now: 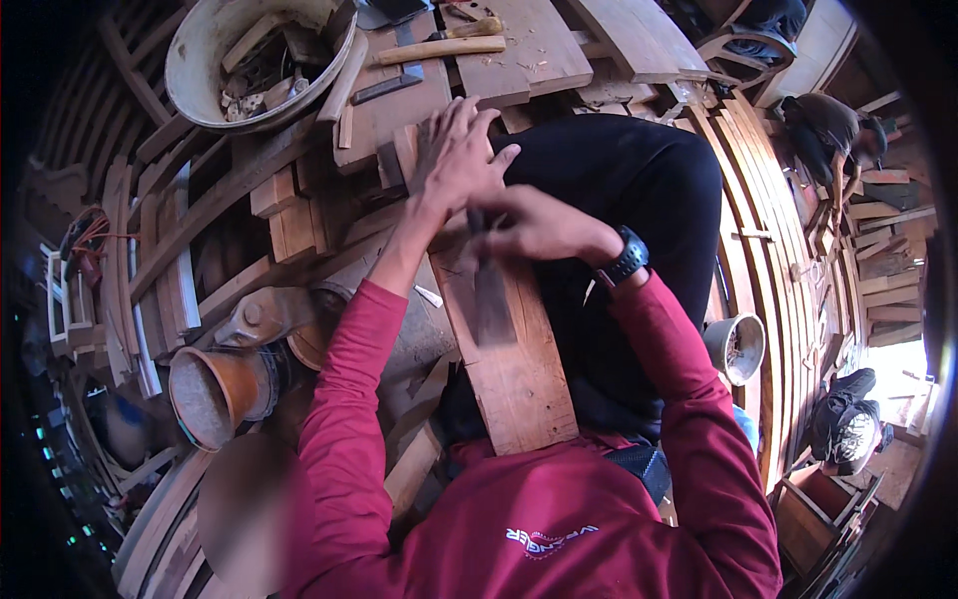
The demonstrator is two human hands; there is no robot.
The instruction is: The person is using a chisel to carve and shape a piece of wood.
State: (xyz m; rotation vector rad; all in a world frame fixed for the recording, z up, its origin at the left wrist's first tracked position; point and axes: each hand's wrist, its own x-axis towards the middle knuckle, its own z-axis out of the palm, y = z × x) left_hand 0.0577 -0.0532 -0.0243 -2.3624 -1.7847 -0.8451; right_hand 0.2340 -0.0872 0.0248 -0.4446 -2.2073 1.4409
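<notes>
A long reddish-brown wooden board (524,389) slopes from my lap away from me, beside my dark-trousered leg. My left hand (459,155) presses on the board's far part, its fingers stretched and the thumb apart. Closer to me, my right hand (539,225), with a dark watch at the wrist, is closed round a tool. Below that hand a dark, flat, blade-like part (492,304) of the tool lies over the board's face, smeared by motion. Its exact kind cannot be made out, and its grip is hidden by my fingers.
A whitish tub (180,75) of wood scraps stands at the far left. Wooden-handled tools (439,50) lie on planks beyond my hands. An orange-brown pot (239,384) sits at left; long boards (773,250) run along the right. Another person (823,125) bends over wood at far right.
</notes>
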